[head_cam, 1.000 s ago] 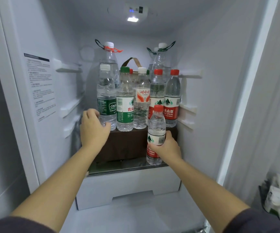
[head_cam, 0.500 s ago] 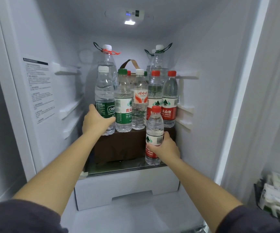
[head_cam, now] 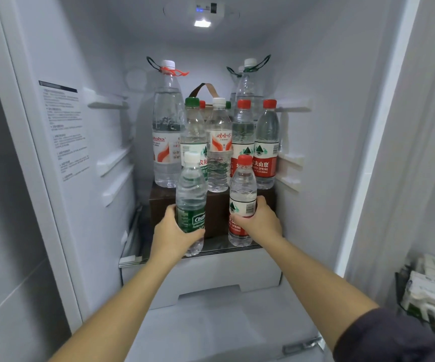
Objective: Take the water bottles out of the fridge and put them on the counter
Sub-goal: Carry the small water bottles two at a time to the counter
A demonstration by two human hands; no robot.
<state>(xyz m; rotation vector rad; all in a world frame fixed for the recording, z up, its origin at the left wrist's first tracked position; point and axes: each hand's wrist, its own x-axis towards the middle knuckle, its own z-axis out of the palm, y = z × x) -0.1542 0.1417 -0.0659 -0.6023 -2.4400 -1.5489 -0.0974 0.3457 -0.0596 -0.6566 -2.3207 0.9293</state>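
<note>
Reaches into the fridge (head_cam: 315, 126) with both bare forearms, a dark sleeve (head_cam: 394, 335) at the right elbow. Wraps the left hand (head_cam: 174, 231) round the lower half of a green-label bottle (head_cam: 191, 189), fingers curled across the label, bottle upright, its base just in front of the glass shelf (head_cam: 132, 254). Clasps the right hand (head_cam: 262, 223) round a red-label bottle (head_cam: 242, 194), thumb on the label, bottle upright, base at the shelf's front edge; cannot tell whether lifted or resting. Behind both, a brown box (head_cam: 216, 207) on the shelf. On the box, four bottles (head_cam: 219, 152) upright in a row: green cap, white cap, two red caps. Farther back, a tall bottle (head_cam: 166, 121) at left and a second tall bottle (head_cam: 249, 84) at right, each with a carry loop at the neck, a brown strap (head_cam: 203, 87) between. Overhead, a lit lamp (head_cam: 202, 23).
</note>
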